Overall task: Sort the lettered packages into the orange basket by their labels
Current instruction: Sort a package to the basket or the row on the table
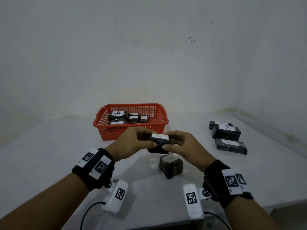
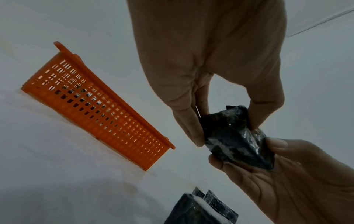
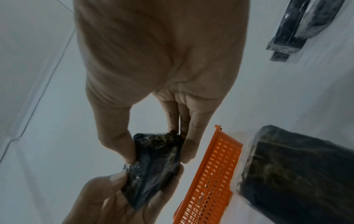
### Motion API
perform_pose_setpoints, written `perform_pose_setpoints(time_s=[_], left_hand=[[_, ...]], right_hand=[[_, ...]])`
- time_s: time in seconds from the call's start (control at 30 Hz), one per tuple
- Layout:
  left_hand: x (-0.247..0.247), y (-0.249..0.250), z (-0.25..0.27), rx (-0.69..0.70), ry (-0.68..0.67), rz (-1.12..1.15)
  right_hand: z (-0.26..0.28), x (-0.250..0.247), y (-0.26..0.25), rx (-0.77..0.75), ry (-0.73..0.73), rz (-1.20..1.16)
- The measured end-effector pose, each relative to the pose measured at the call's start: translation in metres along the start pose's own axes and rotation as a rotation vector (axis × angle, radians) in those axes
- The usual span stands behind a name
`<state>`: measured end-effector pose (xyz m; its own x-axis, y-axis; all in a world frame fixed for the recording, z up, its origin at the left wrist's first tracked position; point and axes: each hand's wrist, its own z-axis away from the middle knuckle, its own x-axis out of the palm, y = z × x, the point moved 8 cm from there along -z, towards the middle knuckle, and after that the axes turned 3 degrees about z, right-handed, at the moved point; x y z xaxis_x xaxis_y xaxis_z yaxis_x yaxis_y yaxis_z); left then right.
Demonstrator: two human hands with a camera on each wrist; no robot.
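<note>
Both hands hold one black wrapped package with a white label B (image 1: 159, 139) in the air, just in front of the orange basket (image 1: 132, 131). My left hand (image 1: 152, 138) pinches its left end between thumb and fingers, and my right hand (image 1: 167, 141) pinches the right end. The left wrist view shows the package (image 2: 235, 141) between the left thumb and fingers (image 2: 191, 128). In the right wrist view the package (image 3: 153, 163) sits between both hands. Inside the basket lie several packages, one labelled A (image 1: 118, 113).
A package labelled A (image 1: 171, 165) stands on the white table right below my hands. Three more lie at the right: A (image 1: 220, 125), B (image 1: 226, 132) and A (image 1: 230, 146). A white wall rises close behind the basket. The table's front edge runs under my wrists.
</note>
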<state>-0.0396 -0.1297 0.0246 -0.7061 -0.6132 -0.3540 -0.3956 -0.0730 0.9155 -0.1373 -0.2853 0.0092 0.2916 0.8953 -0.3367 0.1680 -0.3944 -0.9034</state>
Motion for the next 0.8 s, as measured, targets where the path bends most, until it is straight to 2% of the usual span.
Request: perform_pose_setpoints(time_s=[0.3,0.5,0.63,0.7,0.8], left_hand=[[0.005,-0.001,0.011,0.005,0.010,0.052],[0.001,-0.001,0.011,0.006,0.043,0.034],[0.003,0.000,0.014,-0.002,0.013,0.060],[0.002,0.003,0.015,0.024,0.023,0.052],[0.003,0.008,0.016,0.051,0.029,0.041]], right_hand=[[0.005,0.002,0.003,-0.020,0.102,0.001],[0.009,0.008,0.005,0.012,0.036,-0.068],[0.012,0.004,0.003,0.019,0.065,-0.034],[0.013,0.007,0.000,0.044,0.034,-0.107],[0.012,0.017,-0.001,0.148,-0.057,-0.335]])
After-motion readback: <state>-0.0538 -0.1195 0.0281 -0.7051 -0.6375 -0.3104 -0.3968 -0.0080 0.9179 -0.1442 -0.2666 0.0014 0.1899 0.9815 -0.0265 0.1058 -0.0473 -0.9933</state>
